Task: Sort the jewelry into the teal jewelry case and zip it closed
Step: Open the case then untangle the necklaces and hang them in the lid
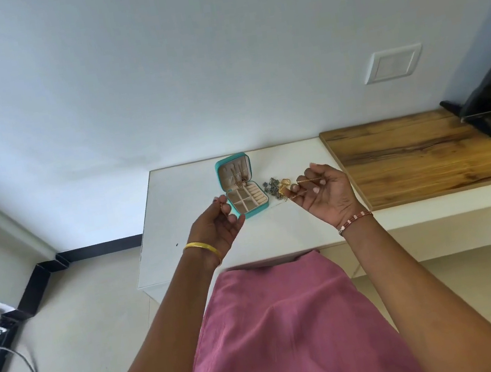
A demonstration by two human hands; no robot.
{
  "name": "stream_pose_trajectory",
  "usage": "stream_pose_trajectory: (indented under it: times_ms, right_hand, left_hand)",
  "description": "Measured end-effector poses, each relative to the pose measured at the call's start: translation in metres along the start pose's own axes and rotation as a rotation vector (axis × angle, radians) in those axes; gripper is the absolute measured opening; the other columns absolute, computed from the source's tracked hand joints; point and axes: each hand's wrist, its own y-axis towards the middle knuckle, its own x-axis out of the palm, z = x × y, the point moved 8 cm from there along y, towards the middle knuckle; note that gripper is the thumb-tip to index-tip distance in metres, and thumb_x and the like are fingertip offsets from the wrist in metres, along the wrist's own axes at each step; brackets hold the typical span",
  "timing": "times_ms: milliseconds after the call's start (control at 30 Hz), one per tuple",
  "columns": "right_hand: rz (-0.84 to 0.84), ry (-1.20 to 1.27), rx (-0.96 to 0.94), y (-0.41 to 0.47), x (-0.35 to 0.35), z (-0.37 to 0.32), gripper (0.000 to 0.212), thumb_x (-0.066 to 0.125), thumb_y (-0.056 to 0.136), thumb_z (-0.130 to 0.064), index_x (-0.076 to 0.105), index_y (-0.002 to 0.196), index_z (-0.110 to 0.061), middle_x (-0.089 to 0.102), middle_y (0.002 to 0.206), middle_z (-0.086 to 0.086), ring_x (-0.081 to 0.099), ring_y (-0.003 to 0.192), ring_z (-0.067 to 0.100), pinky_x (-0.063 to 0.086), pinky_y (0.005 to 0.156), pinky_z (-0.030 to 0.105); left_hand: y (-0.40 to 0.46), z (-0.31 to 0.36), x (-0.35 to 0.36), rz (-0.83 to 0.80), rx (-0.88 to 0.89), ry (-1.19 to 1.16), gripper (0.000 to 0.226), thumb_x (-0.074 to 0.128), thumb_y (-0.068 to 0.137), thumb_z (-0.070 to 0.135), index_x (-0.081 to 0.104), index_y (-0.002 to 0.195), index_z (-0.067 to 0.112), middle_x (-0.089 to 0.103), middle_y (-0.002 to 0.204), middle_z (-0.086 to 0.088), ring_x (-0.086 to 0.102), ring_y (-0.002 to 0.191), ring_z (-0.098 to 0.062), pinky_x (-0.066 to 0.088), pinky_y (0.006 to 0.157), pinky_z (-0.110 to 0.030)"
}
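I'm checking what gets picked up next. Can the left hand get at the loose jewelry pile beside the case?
Probably, but not directly: the open teal jewelry case stands between the left hand and the jewelry pile, and the right hand, pinching a thin gold chain, hovers nearer.

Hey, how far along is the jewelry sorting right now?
Early to midway. The teal jewelry case lies open on the white table, with some gold pieces already hanging in its lid. The right hand pinches a thin gold chain; the left hand hovers by the case, seemingly empty. A pile of jewelry remains beside the case, and the zipping is not yet done.
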Motion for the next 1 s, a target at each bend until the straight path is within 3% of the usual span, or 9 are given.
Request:
stream_pose_trajectory:
  times_ms: [67,167,233,333,500,667,733,833,1000]
  right_hand:
    - [-0.044,0.022,0.022,-0.003,0.004,0.003,0.037,0.08,0.054,-0.022,0.044,0.047,-0.017,0.034,0.036,-0.001,0.042,0.043,0.015,0.054,0.064,0.027]
    - [-0.036,0.028,0.004,-0.008,0.009,0.003,0.02,0.07,0.064,-0.021,0.053,0.056,-0.014,0.031,0.037,-0.004,0.031,0.036,0.01,0.04,0.046,0.018]
    - [0.048,0.041,-0.052,-0.01,0.007,0.0,0.014,0.056,0.076,-0.015,0.056,0.063,-0.011,0.031,0.039,-0.004,0.029,0.035,0.009,0.032,0.041,0.016]
    - [0.205,0.022,-0.15,-0.01,0.0,-0.003,0.02,0.041,0.091,-0.009,0.054,0.077,-0.009,0.036,0.04,-0.004,0.03,0.033,0.008,0.026,0.038,0.013]
    - [0.294,0.011,-0.224,-0.013,0.002,-0.012,0.017,0.042,0.094,-0.012,0.052,0.08,-0.013,0.051,0.046,-0.005,0.042,0.036,0.007,0.033,0.037,0.013]
    - [0.205,-0.024,-0.205,-0.013,0.024,-0.016,0.017,0.042,0.095,-0.013,0.054,0.083,-0.016,0.048,0.045,-0.006,0.05,0.044,0.009,0.056,0.063,0.027]
    - [0.137,-0.009,-0.183,-0.014,0.038,-0.018,0.019,0.039,0.095,-0.011,0.055,0.087,-0.016,0.043,0.042,-0.006,0.044,0.04,0.007,0.055,0.059,0.024]
    - [0.036,-0.058,-0.136,-0.016,0.058,-0.019,0.02,0.037,0.096,-0.012,0.057,0.099,-0.015,0.041,0.045,-0.006,0.037,0.038,0.007,0.039,0.044,0.016]
    - [-0.052,-0.282,-0.046,-0.022,0.081,-0.008,0.033,0.039,0.092,-0.003,0.056,0.119,-0.014,0.045,0.054,-0.003,0.036,0.044,0.008,0.031,0.042,0.019]
  left_hand:
    - [-0.001,0.006,0.001,-0.004,0.023,-0.147,0.029,0.036,0.097,0.014,0.053,0.073,0.014,0.063,0.053,0.003,0.066,0.054,-0.012,0.058,0.061,-0.027]
    - [-0.003,0.011,-0.002,0.012,0.025,-0.281,0.038,0.037,0.095,0.008,0.061,0.066,0.009,0.07,0.065,-0.007,0.071,0.064,-0.021,0.058,0.063,-0.036]
    - [-0.005,0.011,0.001,-0.003,0.028,-0.305,0.043,0.037,0.094,0.006,0.066,0.061,0.007,0.067,0.062,-0.005,0.069,0.061,-0.019,0.057,0.065,-0.036]
    - [-0.009,0.006,0.007,-0.019,0.007,-0.271,0.032,0.036,0.091,0.003,0.062,0.073,0.008,0.059,0.053,0.0,0.058,0.046,-0.012,0.057,0.064,-0.027]
    - [-0.013,-0.005,0.007,-0.051,-0.055,0.062,0.026,0.03,0.087,-0.001,0.053,0.08,0.01,0.048,0.047,0.002,0.04,0.037,-0.009,0.053,0.052,-0.021]
    - [-0.024,-0.008,0.008,-0.112,-0.123,0.235,0.03,0.024,0.084,-0.003,0.046,0.067,0.009,0.045,0.042,-0.003,0.052,0.041,-0.018,0.059,0.064,-0.036]
    - [-0.026,-0.007,0.006,-0.106,-0.128,0.262,0.029,0.027,0.085,0.003,0.048,0.067,0.007,0.045,0.041,-0.004,0.061,0.047,-0.024,0.057,0.07,-0.041]
    - [-0.024,-0.007,0.002,-0.073,-0.144,0.384,0.031,0.035,0.09,0.019,0.052,0.067,0.006,0.05,0.043,-0.005,0.067,0.058,-0.027,0.054,0.079,-0.04]
    - [-0.023,-0.007,0.006,-0.039,-0.129,0.869,0.034,0.042,0.094,0.032,0.063,0.075,0.013,0.07,0.06,0.001,0.068,0.072,-0.017,0.047,0.078,-0.03]
